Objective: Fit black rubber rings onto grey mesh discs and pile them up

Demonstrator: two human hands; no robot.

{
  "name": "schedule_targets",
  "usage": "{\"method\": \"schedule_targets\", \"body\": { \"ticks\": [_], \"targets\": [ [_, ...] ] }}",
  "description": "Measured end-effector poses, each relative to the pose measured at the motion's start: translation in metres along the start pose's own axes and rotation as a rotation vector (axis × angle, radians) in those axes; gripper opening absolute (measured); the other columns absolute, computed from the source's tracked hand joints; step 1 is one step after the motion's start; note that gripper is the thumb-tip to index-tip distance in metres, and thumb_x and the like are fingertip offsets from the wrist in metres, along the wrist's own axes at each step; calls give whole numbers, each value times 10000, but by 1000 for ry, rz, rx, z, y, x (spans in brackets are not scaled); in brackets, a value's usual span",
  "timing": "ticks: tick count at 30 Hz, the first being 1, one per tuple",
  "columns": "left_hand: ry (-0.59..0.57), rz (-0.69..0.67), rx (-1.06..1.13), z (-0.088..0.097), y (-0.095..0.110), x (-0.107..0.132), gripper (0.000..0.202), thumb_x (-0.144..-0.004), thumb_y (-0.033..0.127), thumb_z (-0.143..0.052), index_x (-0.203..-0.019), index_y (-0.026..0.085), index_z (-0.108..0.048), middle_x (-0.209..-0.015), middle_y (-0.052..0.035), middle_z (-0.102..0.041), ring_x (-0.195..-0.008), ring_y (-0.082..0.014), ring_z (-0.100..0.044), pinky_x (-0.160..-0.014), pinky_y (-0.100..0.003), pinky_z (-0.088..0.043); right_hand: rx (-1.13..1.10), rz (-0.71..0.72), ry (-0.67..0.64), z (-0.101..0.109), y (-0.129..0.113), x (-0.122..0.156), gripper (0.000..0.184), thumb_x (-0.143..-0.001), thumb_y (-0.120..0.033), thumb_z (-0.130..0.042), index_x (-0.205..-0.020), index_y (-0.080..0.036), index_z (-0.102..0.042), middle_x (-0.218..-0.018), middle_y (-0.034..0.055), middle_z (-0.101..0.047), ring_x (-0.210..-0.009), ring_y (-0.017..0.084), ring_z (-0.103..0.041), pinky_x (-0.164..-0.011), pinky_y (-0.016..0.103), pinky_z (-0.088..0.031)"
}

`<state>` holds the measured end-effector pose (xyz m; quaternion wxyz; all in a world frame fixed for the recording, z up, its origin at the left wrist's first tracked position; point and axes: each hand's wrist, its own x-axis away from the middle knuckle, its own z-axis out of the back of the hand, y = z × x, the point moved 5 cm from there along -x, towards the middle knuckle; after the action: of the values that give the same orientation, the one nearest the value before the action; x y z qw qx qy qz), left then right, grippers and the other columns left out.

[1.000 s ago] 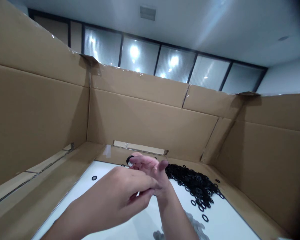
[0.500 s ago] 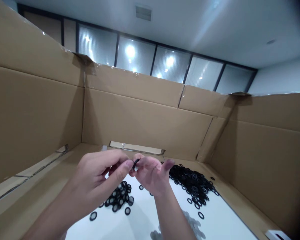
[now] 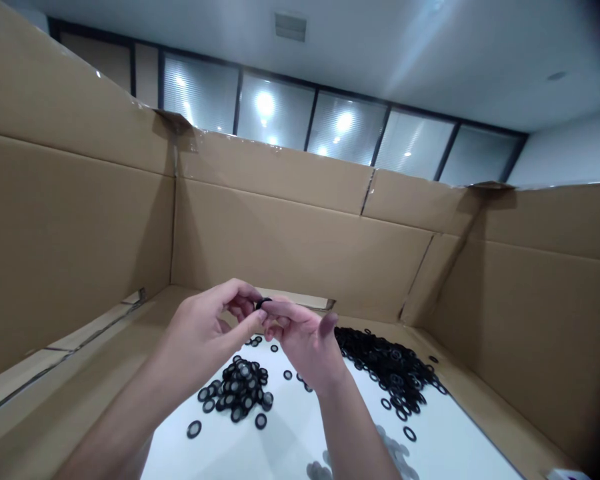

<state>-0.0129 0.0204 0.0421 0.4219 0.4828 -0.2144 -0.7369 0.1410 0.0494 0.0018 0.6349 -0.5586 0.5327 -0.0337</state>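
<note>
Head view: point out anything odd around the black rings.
The larger heap of black rings looks spilled: it runs past the edge of the white panel onto the cardboard floor. A stray black ring also lies apart from the smaller heap.

Cardboard walls (image 3: 300,247) around white tabletop (image 3: 285,453); frosted glass partition (image 3: 275,120) beyond, ceiling vent (image 3: 290,27) above.

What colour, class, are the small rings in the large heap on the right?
Black: the rings show best in the head view, against the white surface.
</note>
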Motion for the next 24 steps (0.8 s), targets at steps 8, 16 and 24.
{"method": "schedule_targets", "body": {
  "ticks": [8, 16, 24],
  "targets": [
    [90, -6, 234, 2, -10, -5, 268, -848, 449, -714, -970, 211, -697, -908, -30, -701, -798, -195, -688, -636, -261, -608, 76, 21, 48, -5, -11, 1, 701, -865, -784, -499, -1201, -214, -731, -1136, 111, -664, -985, 236, -602, -795, 322, -501],
    [94, 52, 307, 3, -2, -5, 232, -858, 388, -720, -967, 186, -684, -927, -40, -691, -803, -178, -674, -649, -243, -606, 76, 62, 134, -7, -15, 2, 359, -951, -525, -613, -1210, -290, -529, -1234, 101, -656, -935, 227, -679, -694, 346, -587],
    [-95, 39, 487, -10, -5, -5, 185, -916, 383, -669, -963, 204, -662, -871, -7, -668, -808, -162, -672, -661, -252, -615, 520, 44, 250, -11, -23, 9, 190, -999, -380, -590, -1039, -205, -653, -864, 39, -684, -715, 129, -636, -583, 221, -491]
  ]
}}
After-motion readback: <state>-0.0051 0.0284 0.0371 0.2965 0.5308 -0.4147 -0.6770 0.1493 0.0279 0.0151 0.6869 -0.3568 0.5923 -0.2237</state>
